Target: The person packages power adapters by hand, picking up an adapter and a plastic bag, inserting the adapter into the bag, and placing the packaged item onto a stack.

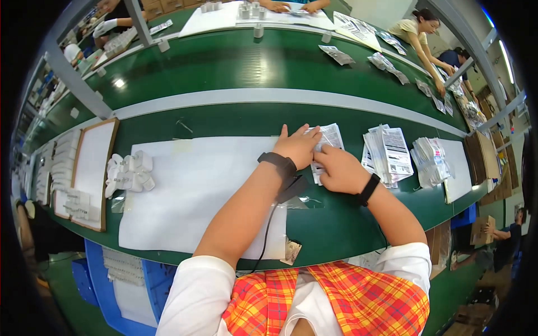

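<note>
Left hand [298, 147]: I see my fingers spread flat, pressing on the paper leaflet [328, 145].
Right hand [341, 169]: my fingers curl down, pinching the same leaflet's edge.

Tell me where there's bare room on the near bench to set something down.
Most free: the white sheet between the white parts and the left hand. Also the green strip behind it, below the grey rail. Crowded: right of the right hand, where leaflet stacks lie side by side.

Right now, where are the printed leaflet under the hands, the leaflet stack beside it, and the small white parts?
printed leaflet [330, 137], head view, upper right corner.
leaflet stack [392, 151], head view, top sheet.
small white parts [131, 171], head view, middle of pile.
</note>
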The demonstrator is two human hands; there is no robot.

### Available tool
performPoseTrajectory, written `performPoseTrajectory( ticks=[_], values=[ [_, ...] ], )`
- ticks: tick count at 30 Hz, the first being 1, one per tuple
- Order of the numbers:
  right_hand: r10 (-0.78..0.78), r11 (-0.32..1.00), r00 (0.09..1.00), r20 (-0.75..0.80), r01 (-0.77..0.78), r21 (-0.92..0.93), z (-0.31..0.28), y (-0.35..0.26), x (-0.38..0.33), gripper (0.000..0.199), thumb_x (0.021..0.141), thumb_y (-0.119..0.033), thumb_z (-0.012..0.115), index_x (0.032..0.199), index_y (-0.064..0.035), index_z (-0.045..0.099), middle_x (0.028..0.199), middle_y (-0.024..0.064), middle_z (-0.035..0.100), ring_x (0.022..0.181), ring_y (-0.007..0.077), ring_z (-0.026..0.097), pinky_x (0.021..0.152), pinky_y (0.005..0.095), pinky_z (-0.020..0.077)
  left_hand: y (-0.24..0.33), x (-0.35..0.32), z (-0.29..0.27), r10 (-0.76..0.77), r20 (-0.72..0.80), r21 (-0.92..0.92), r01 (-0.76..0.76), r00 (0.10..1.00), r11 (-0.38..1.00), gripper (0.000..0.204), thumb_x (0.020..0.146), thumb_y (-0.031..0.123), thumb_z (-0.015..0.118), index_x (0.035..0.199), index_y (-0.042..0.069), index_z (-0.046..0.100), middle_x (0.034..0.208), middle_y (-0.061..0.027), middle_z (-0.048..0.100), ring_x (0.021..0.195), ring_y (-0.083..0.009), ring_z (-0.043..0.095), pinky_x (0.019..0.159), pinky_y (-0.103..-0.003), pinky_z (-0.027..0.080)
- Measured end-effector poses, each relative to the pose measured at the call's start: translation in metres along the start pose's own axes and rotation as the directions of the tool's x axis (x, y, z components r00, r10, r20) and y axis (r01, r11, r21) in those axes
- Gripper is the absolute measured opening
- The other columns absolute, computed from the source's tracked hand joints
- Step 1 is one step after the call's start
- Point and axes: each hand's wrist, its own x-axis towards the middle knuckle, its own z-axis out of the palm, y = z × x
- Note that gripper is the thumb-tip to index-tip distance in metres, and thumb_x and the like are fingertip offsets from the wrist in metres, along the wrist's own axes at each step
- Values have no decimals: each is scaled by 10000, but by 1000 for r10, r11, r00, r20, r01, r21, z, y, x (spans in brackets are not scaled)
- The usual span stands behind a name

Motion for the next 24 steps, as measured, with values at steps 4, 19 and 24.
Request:
performPoseTrajectory(
  ticks=[4,19,24],
  values=[
    [-37,971,995,88,15,237,-11,-6,-33,647,689,-161,620,1288,7,443,1139,214,484,1088,387,450,966,414,388,1,-10,-8,-21,37,-64,24,999,998,852,791,563,586,1455,98,322,1544,-60,256,1439,-241,185,1120,-617,83],
    [-500,837,865,44,469,283,-90,-165,120,356,788,-46,575,1142,-7,588,1093,154,606,1002,301,588,878,365,460,6,-35,23,-109,-198,-223,64,974,973,967,507,496,823,1332,110,498,1454,-131,374,1371,-314,303,1110,-615,107],
    [-595,802,780,194,562,202,4,-243,213,453,823,-80,608,1265,-152,541,1010,151,586,929,330,590,810,374,488,29,16,46,-134,-335,-326,19,933,945,863,536,464,809,1277,111,541,1405,-128,418,1333,-312,349,1107,-613,121]
  ],
)
